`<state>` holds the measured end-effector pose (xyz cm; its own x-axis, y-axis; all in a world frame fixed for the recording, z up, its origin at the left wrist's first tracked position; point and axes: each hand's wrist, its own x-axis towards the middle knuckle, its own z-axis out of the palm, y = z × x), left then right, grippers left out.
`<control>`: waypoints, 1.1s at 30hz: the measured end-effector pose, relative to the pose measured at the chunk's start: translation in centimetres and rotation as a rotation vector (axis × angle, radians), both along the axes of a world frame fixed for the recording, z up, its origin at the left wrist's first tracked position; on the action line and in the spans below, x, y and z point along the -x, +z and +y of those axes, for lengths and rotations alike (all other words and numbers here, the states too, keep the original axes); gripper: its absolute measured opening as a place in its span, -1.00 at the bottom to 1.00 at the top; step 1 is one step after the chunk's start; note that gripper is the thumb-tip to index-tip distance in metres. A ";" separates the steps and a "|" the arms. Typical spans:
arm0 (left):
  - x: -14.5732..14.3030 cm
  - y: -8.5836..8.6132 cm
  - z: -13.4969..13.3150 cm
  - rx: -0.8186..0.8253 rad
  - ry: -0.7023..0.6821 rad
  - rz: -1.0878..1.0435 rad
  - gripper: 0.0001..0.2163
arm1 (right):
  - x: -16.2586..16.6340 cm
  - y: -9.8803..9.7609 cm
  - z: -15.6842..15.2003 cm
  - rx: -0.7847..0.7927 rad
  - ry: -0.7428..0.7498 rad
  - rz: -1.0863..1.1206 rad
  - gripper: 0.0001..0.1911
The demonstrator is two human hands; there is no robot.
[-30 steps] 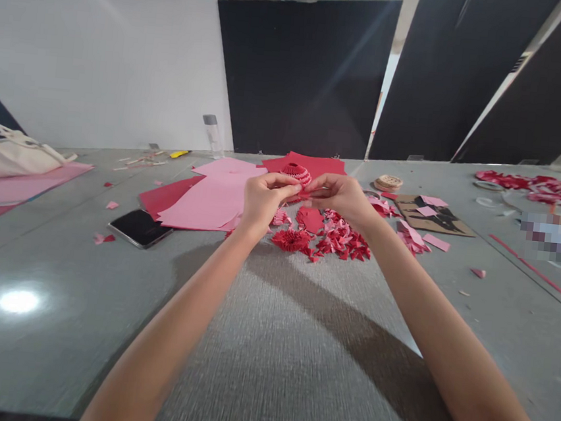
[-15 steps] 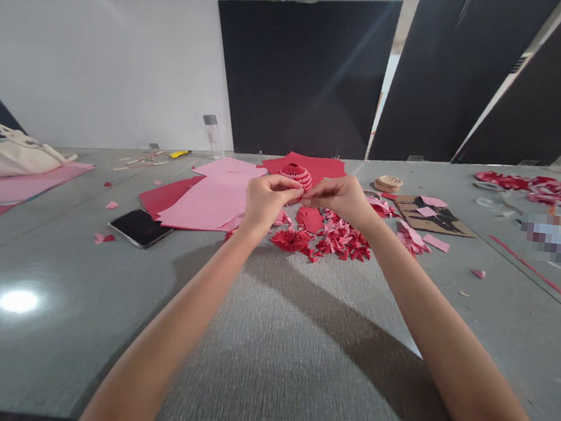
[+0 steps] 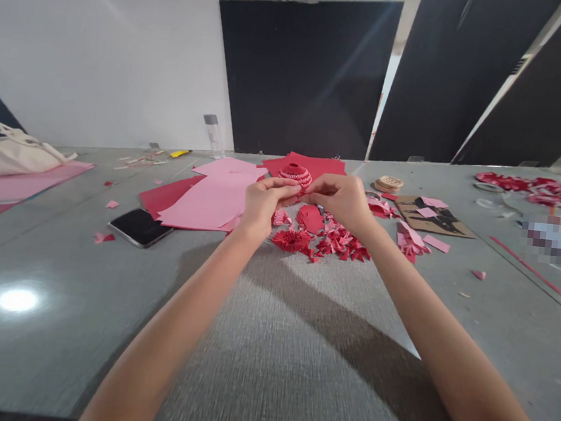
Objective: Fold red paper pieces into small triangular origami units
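My left hand [image 3: 263, 202] and my right hand [image 3: 342, 198] meet fingertip to fingertip above the grey table [image 3: 279, 329]. Both are closed in a pinch on a small red paper piece [image 3: 303, 197] held between them; most of it is hidden by the fingers. Just behind the fingertips stands a round red-and-white folded paper ball [image 3: 295, 173] on red sheets [image 3: 309, 165]. Below the hands lie a pile of small red and pink folded pieces [image 3: 342, 239], a red paper rosette [image 3: 291, 240] and a flat red scrap [image 3: 311, 219].
Pink sheets [image 3: 212, 198] lie left of the hands, with a dark phone [image 3: 140, 227] beside them. A white bag [image 3: 5, 152] sits far left. A twine spool [image 3: 389, 182], brown card with pink slips [image 3: 431, 214] and more red cuttings [image 3: 540, 188] lie to the right. A clear bottle [image 3: 213, 134] stands behind.
Both hands have stayed pinched together on the red piece; the fingers shifted only slightly, and the hands dropped a little.
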<state>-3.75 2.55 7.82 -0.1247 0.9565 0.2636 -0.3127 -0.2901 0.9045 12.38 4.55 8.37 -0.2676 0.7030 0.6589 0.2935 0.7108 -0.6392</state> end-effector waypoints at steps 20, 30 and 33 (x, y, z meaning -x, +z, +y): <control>-0.2 0.0 -0.1 0.017 -0.042 0.031 -0.89 | 0.4 0.0 0.1 0.111 -0.009 0.135 -0.76; 0.3 0.0 0.0 -0.047 0.025 0.315 -0.83 | 0.1 -0.5 1.1 0.199 0.055 0.061 -0.87; 0.2 -0.1 -0.1 -0.045 0.039 0.382 -0.81 | 0.1 -0.7 1.1 0.086 -0.015 -0.059 -0.88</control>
